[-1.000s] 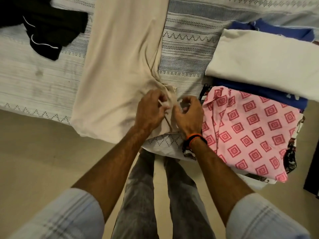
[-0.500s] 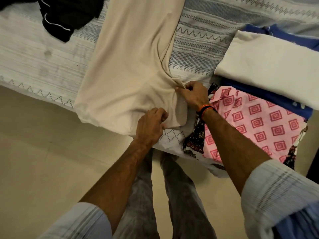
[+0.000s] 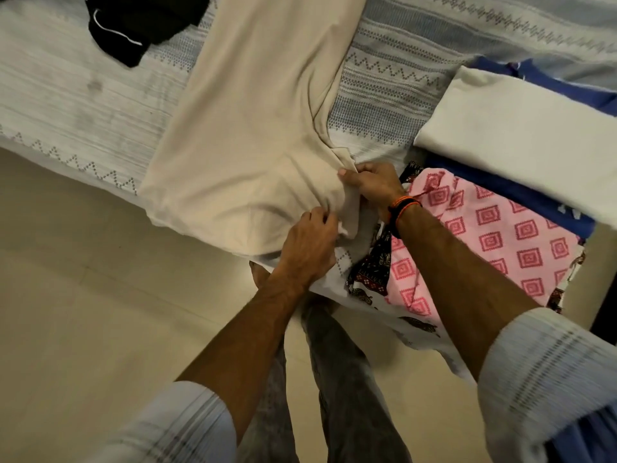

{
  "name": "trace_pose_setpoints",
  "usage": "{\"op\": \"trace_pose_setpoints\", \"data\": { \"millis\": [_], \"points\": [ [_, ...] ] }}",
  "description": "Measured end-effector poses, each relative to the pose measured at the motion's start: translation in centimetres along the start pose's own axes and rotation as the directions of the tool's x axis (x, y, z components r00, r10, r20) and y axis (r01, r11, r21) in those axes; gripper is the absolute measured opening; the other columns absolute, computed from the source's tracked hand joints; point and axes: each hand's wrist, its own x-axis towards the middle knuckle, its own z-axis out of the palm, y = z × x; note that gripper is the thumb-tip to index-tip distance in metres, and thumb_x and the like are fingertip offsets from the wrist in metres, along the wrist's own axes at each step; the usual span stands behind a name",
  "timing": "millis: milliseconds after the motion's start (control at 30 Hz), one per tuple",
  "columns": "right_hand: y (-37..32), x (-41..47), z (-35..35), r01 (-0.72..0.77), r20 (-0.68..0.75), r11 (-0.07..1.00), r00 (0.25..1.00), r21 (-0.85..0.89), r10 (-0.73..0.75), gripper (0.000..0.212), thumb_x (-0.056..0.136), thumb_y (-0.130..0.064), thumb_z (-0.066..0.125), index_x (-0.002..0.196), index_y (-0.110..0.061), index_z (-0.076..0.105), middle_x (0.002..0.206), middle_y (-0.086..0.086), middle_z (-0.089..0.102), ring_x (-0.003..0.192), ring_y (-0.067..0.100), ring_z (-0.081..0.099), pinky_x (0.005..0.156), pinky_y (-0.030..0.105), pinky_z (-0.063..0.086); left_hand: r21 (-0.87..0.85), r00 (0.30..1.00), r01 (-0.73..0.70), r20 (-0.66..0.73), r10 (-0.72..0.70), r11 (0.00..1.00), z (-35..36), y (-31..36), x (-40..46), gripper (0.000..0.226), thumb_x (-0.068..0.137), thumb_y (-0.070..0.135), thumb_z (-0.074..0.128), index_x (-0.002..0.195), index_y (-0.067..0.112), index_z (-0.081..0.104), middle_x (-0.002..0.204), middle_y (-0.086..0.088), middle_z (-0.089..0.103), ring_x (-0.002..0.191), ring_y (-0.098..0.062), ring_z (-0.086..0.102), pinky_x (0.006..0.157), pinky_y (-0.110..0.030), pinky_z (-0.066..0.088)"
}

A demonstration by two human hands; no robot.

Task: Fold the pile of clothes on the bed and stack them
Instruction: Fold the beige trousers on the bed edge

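Note:
A long beige garment [image 3: 253, 128] lies spread across the bed, its near end hanging over the bed's edge. My left hand [image 3: 309, 243] grips the garment's near right corner at the edge of the bed. My right hand [image 3: 372, 183], with an orange and black wristband, pinches a bunched fold of the same beige cloth a little farther in. To the right sits a stack of folded clothes: a pink patterned piece [image 3: 494, 242] in front, a cream piece [image 3: 521, 135] over a blue one [image 3: 521, 195] behind.
A black garment with white piping [image 3: 133, 25] lies unfolded at the far left of the bed. The striped grey-white bedsheet [image 3: 66, 105] covers the bed. Beige tiled floor [image 3: 83, 312] and my legs are below the bed's edge.
The view has shifted closer. My right hand stays pinching the beige cloth's fold, and my left hand has moved slightly up along the corner beside it.

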Motion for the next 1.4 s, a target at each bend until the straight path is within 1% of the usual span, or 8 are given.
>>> {"op": "trace_pose_setpoints", "data": {
  "millis": [200, 433, 633, 733, 867, 1033, 1233, 1400],
  "points": [
    [-2.5, -1.6, 0.2, -0.053, 0.011, 0.976, 0.999, 0.209, 0.052, 0.020, 0.073, -0.019, 0.082, 0.082, -0.009, 0.067, 0.081, 0.009, 0.073, 0.078, 0.024, 0.071, 0.077, 0.042, 0.061, -0.401, 0.958, 0.200, -0.111, -0.265, 0.894, -1.4, -0.5, -0.9, 0.029, 0.080, 0.011, 0.063, 0.109, 0.007, 0.066, 0.098, -0.009, 0.065, 0.085, -0.021, 0.059, 0.080, -0.036, 0.053],
    [-8.9, -3.6, 5.1, -0.016, 0.116, 0.925, 0.993, 0.380, -0.031, 0.015, 0.085, 0.001, 0.068, 0.097, -0.001, 0.059, 0.093, 0.016, 0.070, 0.074, 0.025, 0.069, 0.052, 0.025, 0.055, -0.837, 0.751, 0.324, -0.056, -0.658, 0.440, -5.5, -2.9, -2.1, 0.032, 0.079, 0.019, 0.054, 0.106, 0.009, 0.068, 0.090, 0.000, 0.069, 0.079, -0.015, 0.064, 0.067, -0.027, 0.056],
    [-13.0, -3.7, 12.9, 0.099, 0.180, 0.965, 0.973, 0.241, -0.145, 0.017, 0.085, -0.017, 0.075, 0.094, -0.006, 0.065, 0.092, 0.011, 0.072, 0.073, 0.020, 0.072, 0.063, 0.033, 0.061, -0.904, 0.289, 0.426, 0.170, -0.942, -0.032, -8.3, -9.6, -2.4, 0.012, 0.085, 0.016, 0.054, 0.084, 0.010, 0.065, 0.085, 0.000, 0.065, 0.080, -0.017, 0.059, 0.074, -0.026, 0.049],
    [-11.3, -2.6, 15.3, 0.209, 0.020, 0.975, 0.978, -0.071, -0.208, 0.015, 0.079, -0.028, 0.075, 0.086, -0.019, 0.066, 0.094, 0.004, 0.074, 0.089, 0.020, 0.072, 0.083, 0.036, 0.058, -0.867, 0.226, 0.450, 0.341, -0.912, -0.213, -8.5, -14.1, -3.2, 0.049, 0.066, 0.046, 0.056, 0.101, 0.015, 0.069, 0.099, -0.006, 0.073, 0.086, -0.023, 0.071, 0.083, -0.040, 0.059],
    [-8.1, -4.1, 15.3, 0.246, -0.087, 0.925, 0.956, -0.288, -0.281, 0.020, 0.079, -0.014, 0.070, 0.099, -0.017, 0.066, 0.098, 0.000, 0.071, 0.093, 0.015, 0.064, 0.089, 0.024, 0.050, -0.815, 0.318, 0.575, 0.304, -0.898, -0.072, -9.2, -15.6, -2.9, 0.081, 0.047, 0.071, 0.070, 0.111, 0.023, 0.053, 0.111, -0.007, 0.067, 0.097, -0.026, 0.069, 0.086, -0.043, 0.058],
    [-5.7, -5.7, 16.4, 0.339, -0.169, 0.860, 0.889, -0.381, -0.425, 0.043, 0.077, -0.013, 0.076, 0.117, -0.013, 0.057, 0.123, 0.006, 0.051, 0.109, 0.020, 0.053, 0.097, 0.030, 0.048, -0.647, 0.468, 0.671, -0.011, -0.883, 0.364, -9.6, -15.7, -1.8, 0.056, 0.078, 0.036, 0.080, 0.118, 0.011, 0.050, 0.113, -0.009, 0.066, 0.105, -0.025, 0.062, 0.084, -0.029, 0.048],
    [-4.5, -6.8, 17.2, 0.107, -0.375, 0.981, 0.913, -0.162, -0.162, 0.064, 0.072, -0.028, 0.083, 0.121, -0.010, 0.046, 0.123, 0.006, 0.049, 0.107, 0.022, 0.052, 0.096, 0.034, 0.048, -0.394, 0.672, 0.671, -0.037, -0.740, 0.628, -9.6, -17.2, -0.9, 0.045, 0.082, 0.038, 0.075, 0.116, 0.017, 0.055, 0.114, -0.007, 0.063, 0.104, -0.024, 0.058, 0.084, -0.037, 0.047],
    [-4.4, -7.2, 17.2, -0.056, -0.337, 0.997, 0.939, 0.061, 0.073, 0.061, 0.073, -0.036, 0.084, 0.120, -0.011, 0.054, 0.112, 0.003, 0.062, 0.105, 0.022, 0.061, 0.093, 0.034, 0.052, -0.291, 0.709, 0.637, -0.140, -0.691, 0.713, -10.3, -19.2, -0.7, 0.045, 0.080, 0.034, 0.077, 0.117, 0.014, 0.058, 0.119, -0.011, 0.058, 0.110, -0.027, 0.053, 0.088, -0.035, 0.044]
  ]
}}
